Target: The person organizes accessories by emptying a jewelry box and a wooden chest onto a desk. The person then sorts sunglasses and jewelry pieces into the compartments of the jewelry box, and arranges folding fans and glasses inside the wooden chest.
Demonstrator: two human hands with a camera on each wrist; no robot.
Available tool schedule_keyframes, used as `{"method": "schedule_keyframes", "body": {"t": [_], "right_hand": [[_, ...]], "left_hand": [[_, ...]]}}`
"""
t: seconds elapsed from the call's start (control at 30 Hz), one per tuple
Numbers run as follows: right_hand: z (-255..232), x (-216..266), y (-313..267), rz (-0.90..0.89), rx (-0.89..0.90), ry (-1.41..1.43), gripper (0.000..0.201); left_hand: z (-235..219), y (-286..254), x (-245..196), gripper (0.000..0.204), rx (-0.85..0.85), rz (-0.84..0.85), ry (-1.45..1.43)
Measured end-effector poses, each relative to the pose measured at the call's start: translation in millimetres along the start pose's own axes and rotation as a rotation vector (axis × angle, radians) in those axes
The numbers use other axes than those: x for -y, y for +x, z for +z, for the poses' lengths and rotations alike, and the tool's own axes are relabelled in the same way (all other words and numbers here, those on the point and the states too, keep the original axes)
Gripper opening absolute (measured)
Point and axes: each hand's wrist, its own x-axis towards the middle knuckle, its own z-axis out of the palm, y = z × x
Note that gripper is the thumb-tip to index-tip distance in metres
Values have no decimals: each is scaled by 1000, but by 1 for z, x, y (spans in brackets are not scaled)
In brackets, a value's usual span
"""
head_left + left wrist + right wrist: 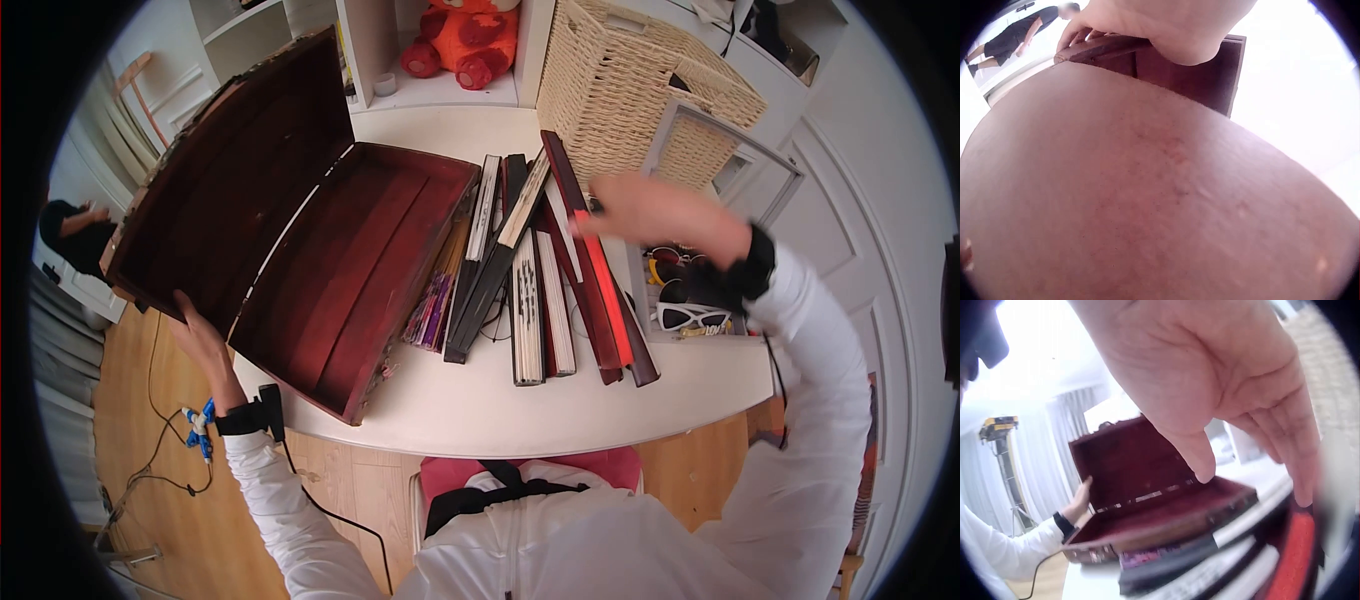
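Observation:
A dark red wooden case [345, 285] stands open on the white table, its inside bare. My left hand [203, 345] grips the edge of its raised lid [235, 170], fingers wrapped over the rim in the left wrist view. Beside the case, several books [525, 310] and dark folders lie on edge in a leaning row. Over the right end of the row is my right hand [660, 215], blurred, its fingers extended. In the right wrist view the fingertips [1302, 497] come right at the end of a book with a bright red edge [1294, 550].
An open box of sunglasses [690, 318] sits right of the books, its framed lid raised. Behind are a woven basket [600, 90] and a red plush toy [470, 45] on a shelf. A person [75, 230] stands far left; cables [155, 470] lie on the floor.

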Motion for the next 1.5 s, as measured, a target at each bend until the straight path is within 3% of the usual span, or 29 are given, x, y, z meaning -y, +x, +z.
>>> {"method": "schedule_keyframes", "body": {"t": [0.07,0.17,0.3,0.47,0.9,1.07,1.23,1.27,1.33,1.43,1.5], "right_hand": [[50,-13,-14,85,0,190,81],[92,-6,-15,204,17,290,80],[123,-10,-18,117,-94,372,79],[125,2,-31,178,-117,452,81],[138,12,-44,187,-367,493,82],[129,19,-48,286,-296,514,81],[128,17,-48,226,-320,520,80],[126,16,-48,247,-283,506,82],[113,17,-49,272,-200,397,84],[73,26,-39,169,-342,36,75],[50,47,-15,-222,-495,179,68]], "left_hand": [[-1,3,4,53,14,-68,-28],[-1,10,15,59,55,-190,-72],[-5,17,23,64,9,-197,-27],[-15,24,33,77,43,-385,-71],[-16,40,53,81,108,-401,-32],[-15,42,58,78,171,-398,-84],[-20,50,61,78,208,-499,9],[-24,54,63,78,257,-560,25],[-25,55,69,78,246,-516,38],[-19,46,47,75,222,-535,103],[-8,26,-4,75,165,-493,136]]}}
